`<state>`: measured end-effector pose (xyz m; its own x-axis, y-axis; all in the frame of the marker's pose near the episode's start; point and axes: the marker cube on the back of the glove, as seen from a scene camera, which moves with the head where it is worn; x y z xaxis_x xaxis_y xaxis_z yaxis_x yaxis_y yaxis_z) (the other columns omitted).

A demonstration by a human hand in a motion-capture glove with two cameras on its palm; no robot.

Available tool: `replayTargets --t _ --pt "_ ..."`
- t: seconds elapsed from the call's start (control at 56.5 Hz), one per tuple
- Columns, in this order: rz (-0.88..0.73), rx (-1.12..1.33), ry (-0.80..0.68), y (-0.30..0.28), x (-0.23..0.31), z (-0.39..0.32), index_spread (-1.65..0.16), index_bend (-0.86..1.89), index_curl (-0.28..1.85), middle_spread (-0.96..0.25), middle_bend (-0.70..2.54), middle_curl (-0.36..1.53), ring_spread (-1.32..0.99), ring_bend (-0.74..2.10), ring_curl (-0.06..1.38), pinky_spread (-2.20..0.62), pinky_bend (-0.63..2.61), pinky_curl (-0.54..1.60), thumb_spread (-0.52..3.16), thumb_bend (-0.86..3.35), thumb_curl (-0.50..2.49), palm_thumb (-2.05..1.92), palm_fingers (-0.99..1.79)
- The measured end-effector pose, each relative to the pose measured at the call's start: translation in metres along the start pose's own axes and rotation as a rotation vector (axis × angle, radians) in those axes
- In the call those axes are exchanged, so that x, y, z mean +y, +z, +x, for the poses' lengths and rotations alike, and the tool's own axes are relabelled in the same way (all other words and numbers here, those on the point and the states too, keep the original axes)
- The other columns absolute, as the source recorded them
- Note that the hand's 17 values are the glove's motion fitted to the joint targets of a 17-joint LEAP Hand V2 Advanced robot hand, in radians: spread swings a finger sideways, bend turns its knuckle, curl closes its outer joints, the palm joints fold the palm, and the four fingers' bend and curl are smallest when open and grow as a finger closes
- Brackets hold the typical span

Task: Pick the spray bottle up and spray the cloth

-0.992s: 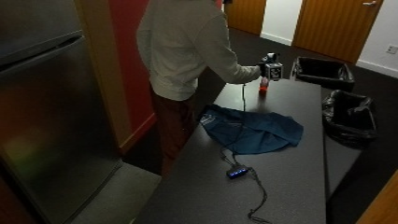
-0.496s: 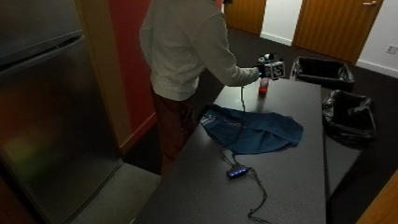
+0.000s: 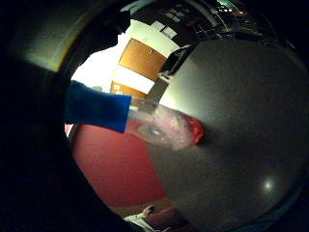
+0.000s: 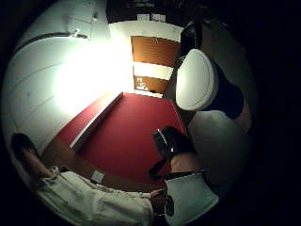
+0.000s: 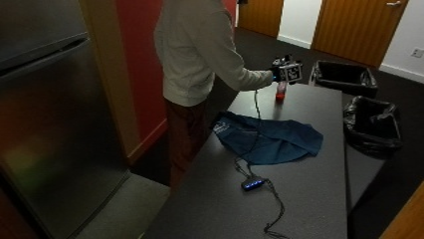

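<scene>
Dark, matte and long, the table (image 5: 311, 199) ran away from the outside camera, beside a red wall and a steel fridge. On it lay a blue cloth (image 5: 271, 140), soft and rumpled, spread flat near the person. Beyond the cloth stood the spray bottle (image 5: 281, 91), upright, its long axis vertical, reddish at the base. The gloved right hand (image 5: 278, 74) sat at the bottle's top; whether its fingers had closed on it could not be told.

From the little-finger side, the bottle (image 3: 164, 128) showed a clear, rounded plastic body with a red base on the speckled grey tabletop (image 3: 241, 145) and a blue top toward the palm.

From the thumb side, a white rounded shape with blue behind it was close by.
</scene>
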<state>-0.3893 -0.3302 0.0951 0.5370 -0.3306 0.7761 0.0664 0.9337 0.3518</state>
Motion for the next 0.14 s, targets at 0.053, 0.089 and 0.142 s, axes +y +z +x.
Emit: replayTargets --t 0.053,0.089,0.142 --pt "-0.123 -0.021 -0.012 0.001 0.022 -0.010 -0.34 0.11 0.22 -0.09 0.19 0.37 -0.05 0.43 0.36 0.12 0.53 0.38 0.87 -0.03 0.46 0.71 0.25" --pt "-0.104 -0.008 -0.016 0.014 0.019 -0.012 -0.34 0.12 0.22 -0.08 0.19 0.37 -0.05 0.43 0.36 0.12 0.53 0.37 0.87 -0.03 0.45 0.72 0.26" --pt "-0.085 -0.011 -0.016 0.026 0.015 -0.014 -0.34 0.12 0.22 -0.08 0.19 0.37 -0.05 0.44 0.35 0.13 0.52 0.37 0.87 -0.03 0.44 0.72 0.26"
